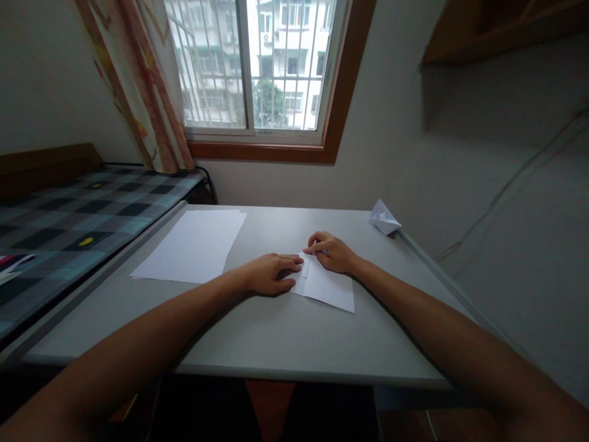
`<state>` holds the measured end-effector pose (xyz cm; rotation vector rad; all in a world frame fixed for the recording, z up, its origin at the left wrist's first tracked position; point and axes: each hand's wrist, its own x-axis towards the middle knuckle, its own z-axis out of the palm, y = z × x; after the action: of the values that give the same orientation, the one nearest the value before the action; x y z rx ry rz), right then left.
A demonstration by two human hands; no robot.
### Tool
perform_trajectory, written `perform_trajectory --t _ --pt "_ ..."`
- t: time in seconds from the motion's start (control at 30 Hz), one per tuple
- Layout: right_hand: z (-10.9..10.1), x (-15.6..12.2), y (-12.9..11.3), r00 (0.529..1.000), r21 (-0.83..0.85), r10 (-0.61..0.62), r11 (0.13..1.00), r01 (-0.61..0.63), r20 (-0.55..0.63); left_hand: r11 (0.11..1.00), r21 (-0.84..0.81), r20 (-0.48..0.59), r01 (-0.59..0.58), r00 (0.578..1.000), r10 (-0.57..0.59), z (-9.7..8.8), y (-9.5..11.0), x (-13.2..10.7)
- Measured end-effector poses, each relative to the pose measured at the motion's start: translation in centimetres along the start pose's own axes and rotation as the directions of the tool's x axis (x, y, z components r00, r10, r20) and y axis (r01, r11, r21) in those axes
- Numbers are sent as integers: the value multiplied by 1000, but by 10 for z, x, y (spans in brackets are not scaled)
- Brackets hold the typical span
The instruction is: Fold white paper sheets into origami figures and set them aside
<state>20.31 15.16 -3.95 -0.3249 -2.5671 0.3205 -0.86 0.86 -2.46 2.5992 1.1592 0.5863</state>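
Observation:
A white sheet of paper (329, 285) with a narrow folded strip along its left side lies on the table between my hands. My left hand (276, 274) rests at its left edge, fingers stretched flat over the folded strip and thumb apart below. My right hand (334, 252) is at the paper's upper edge, its fingers bent and pressed together on the fold near the top left corner. Part of the paper's upper side is hidden under my right hand.
A stack of blank white sheets (191, 245) lies at the table's left. A folded paper boat (384, 218) stands at the far right corner by the wall. Left of the white table (276, 344) is a bed with a checked cover (110, 196); a barred window is behind.

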Motion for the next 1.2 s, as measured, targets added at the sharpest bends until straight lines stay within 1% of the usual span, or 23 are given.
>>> perform_trajectory --t 0.13,0.33,0.47,0.8,0.9,1.03,1.2 --pt "-3 -1 0 1000 -10 -22 1000 23 13 1000 -29 -18 -6 1000 5 1 -2 0" --pt "-1 -4 4 998 -20 13 1000 -14 -69 998 -56 -25 -9 1000 7 1 -5 -1" --pt "-1 -5 2 997 -39 13 999 -16 -77 998 -63 -37 -17 999 15 1 -6 -1" --pt "-4 -4 -1 996 0 29 1000 -29 -83 999 -9 16 -33 999 33 0 -2 0" --pt "-5 -3 -4 996 -11 39 999 -40 -78 1000 0 21 -25 999 25 0 -2 0" --pt "-10 -1 -12 999 -79 13 997 -16 -41 1000 -2 21 -20 1000 20 -1 -1 0" --pt "-14 0 -23 994 -148 -83 985 94 74 1000 -12 18 -11 1000 12 1 -2 1"
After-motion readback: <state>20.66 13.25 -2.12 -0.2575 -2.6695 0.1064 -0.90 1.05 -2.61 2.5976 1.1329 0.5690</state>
